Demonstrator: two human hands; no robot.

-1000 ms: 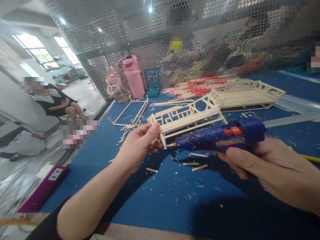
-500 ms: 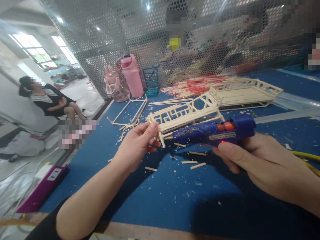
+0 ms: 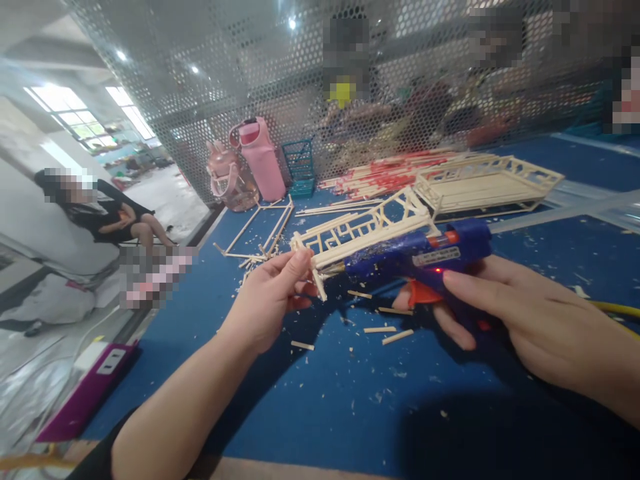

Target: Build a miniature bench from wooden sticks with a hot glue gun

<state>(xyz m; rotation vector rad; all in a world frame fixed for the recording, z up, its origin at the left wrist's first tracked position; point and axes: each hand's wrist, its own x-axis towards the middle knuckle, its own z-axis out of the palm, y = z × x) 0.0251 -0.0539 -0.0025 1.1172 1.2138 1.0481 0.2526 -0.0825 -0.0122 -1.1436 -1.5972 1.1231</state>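
Observation:
My left hand (image 3: 273, 297) pinches the near left end of a pale wooden stick frame (image 3: 367, 237), which is tilted above the table. In my right hand (image 3: 530, 320) is a blue hot glue gun (image 3: 400, 257) with an orange trigger, and a red light glows on its side. Its nozzle points left and lies at the underside of the frame, close to my left fingertips. Whether the tip touches the wood I cannot tell. Behind the held frame rests another stick-built piece, a tray-like model (image 3: 495, 190) with railed sides.
Short cut sticks (image 3: 397, 337) and crumbs lie on the blue table (image 3: 345, 413). Farther back are an open stick frame (image 3: 240, 230), red-tipped sticks (image 3: 395, 175), a pink bottle (image 3: 263, 160) and a perforated metal screen (image 3: 280, 73). At left, a person (image 3: 115, 213) sits near a purple power strip (image 3: 87, 393).
The glue gun has turned and shifted slightly left, so its orange trigger now shows under my fingers. The held frame has tilted a little in my left hand.

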